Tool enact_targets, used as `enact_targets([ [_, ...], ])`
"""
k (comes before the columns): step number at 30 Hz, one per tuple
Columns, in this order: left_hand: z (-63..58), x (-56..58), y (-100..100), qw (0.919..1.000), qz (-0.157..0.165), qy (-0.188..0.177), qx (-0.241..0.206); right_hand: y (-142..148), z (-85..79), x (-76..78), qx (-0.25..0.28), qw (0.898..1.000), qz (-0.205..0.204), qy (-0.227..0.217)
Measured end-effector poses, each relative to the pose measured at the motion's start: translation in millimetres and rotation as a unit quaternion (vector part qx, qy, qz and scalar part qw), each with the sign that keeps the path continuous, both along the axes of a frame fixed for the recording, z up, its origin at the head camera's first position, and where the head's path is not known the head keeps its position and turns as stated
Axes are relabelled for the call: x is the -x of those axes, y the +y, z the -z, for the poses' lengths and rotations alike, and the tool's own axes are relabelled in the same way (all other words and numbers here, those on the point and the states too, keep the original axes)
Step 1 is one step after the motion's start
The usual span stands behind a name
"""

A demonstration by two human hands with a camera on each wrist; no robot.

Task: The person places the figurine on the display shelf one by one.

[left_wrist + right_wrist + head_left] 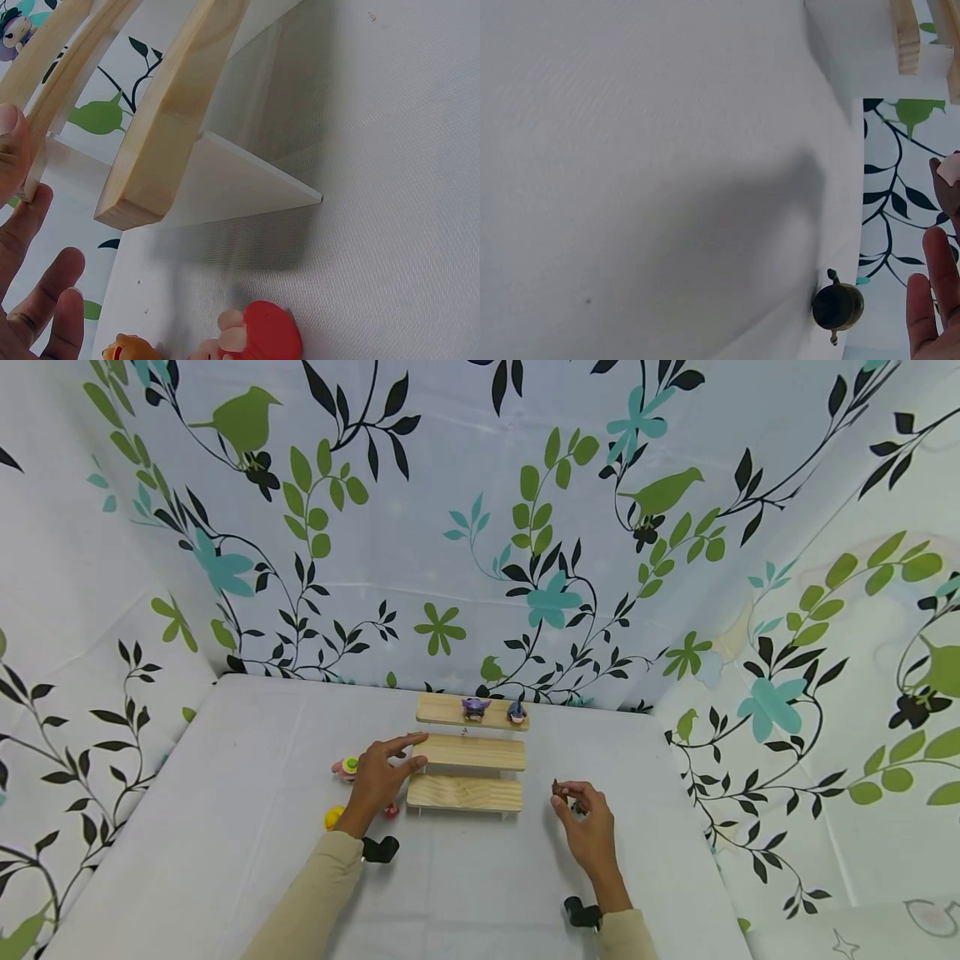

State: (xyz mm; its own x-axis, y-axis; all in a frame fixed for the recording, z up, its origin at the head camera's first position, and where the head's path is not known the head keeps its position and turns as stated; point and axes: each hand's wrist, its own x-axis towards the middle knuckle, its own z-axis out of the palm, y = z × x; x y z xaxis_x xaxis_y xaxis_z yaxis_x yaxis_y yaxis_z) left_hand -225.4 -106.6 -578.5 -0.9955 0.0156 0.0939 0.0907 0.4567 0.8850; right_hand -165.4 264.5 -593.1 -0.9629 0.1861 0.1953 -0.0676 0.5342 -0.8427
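A three-step display shelf with pale wooden planks [467,793] stands mid-table on white supports [240,187]. My left hand [378,777] grips the left end of its middle plank [472,752], thumb at the front edge and a finger at the back. To the right of the shelf, my right hand [588,827] pinches a small dark brown object [946,196] between thumb and fingers, held above the table; most of it is hidden. A purple figurine [474,708] and a dark blue-and-purple figurine [517,712] stand on the top plank [442,710].
Left of the shelf lie a pink figurine with a green-and-yellow part [346,767], a yellow figurine [334,817] and a red figurine [274,330]. A small brass pot with side handles [838,306] sits near my right hand. Patterned cloth [465,568] hangs behind the white-covered table [465,885].
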Motion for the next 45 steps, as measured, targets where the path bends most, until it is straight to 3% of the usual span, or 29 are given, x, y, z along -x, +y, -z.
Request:
enact_targets([
  [9,-0.4,-0.3,0.3,1.0,-0.002,0.0,0.005,-5.7,-5.3,3.0,0.01,1.0,0.008,0.0],
  [29,0.1,-0.2,-0.3,1.0,0.004,0.004,0.002,-35.2,-32.1,24.7,0.027,0.997,-0.026,0.065],
  [45,-2.2,-1.3,-0.2,1.0,0.003,0.002,-0.005,-54.9,-45.1,38.1,0.03,0.996,-0.041,0.067],
])
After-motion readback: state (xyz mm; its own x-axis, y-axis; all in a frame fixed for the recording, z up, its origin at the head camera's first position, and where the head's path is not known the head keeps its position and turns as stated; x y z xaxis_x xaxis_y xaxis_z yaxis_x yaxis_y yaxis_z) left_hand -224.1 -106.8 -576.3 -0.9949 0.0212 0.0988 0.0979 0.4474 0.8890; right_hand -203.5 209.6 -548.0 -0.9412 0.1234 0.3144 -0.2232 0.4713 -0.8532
